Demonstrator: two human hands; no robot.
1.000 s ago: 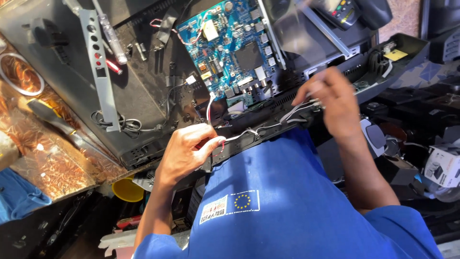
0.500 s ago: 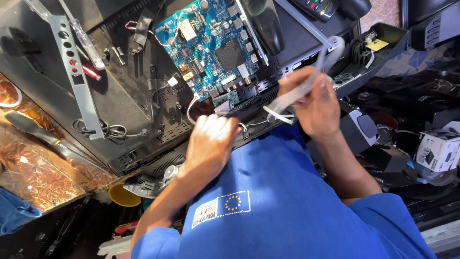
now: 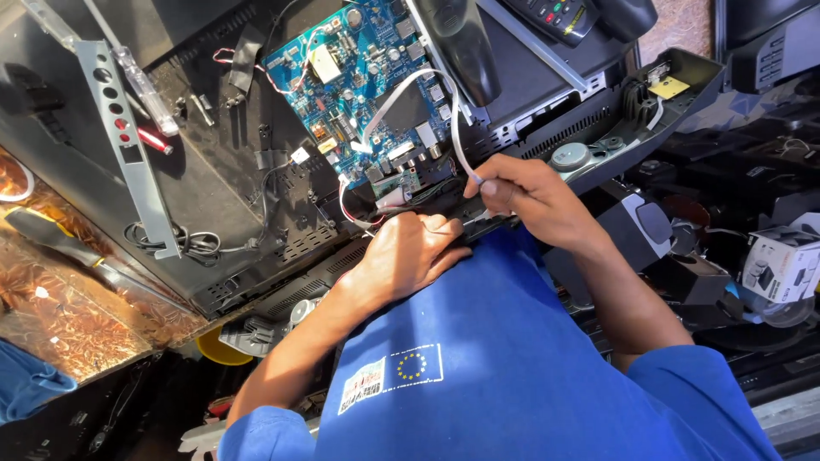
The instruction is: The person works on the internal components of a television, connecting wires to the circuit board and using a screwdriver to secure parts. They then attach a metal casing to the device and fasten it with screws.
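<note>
Ribbon cable [image 3: 418, 85], flat and pale grey, is pinched at its near end by the right hand [image 3: 530, 201], fingers closed tight on it just above the chassis edge; from there it arcs up and over to the blue circuit board [image 3: 359, 94], where its far end appears seated near a white connector. Left hand [image 3: 410, 252] is laid flat, fingers loosely curled, pressed on the black back panel [image 3: 256, 196] at its near rim, nothing gripped. Blue shirt [image 3: 512, 367] fills the foreground. Step is judged as cable routing or reseating at the board's lower edge, panel being steadied. Next move is judged to call for a fine, aligned push or pull at the connector, no twisting. Red and white wires [image 3: 359, 213] sit just beside the left fingers. Farther off, a metal bracket [image 3: 128, 145] and a remote control [image 3: 559, 17] are seen.
</note>
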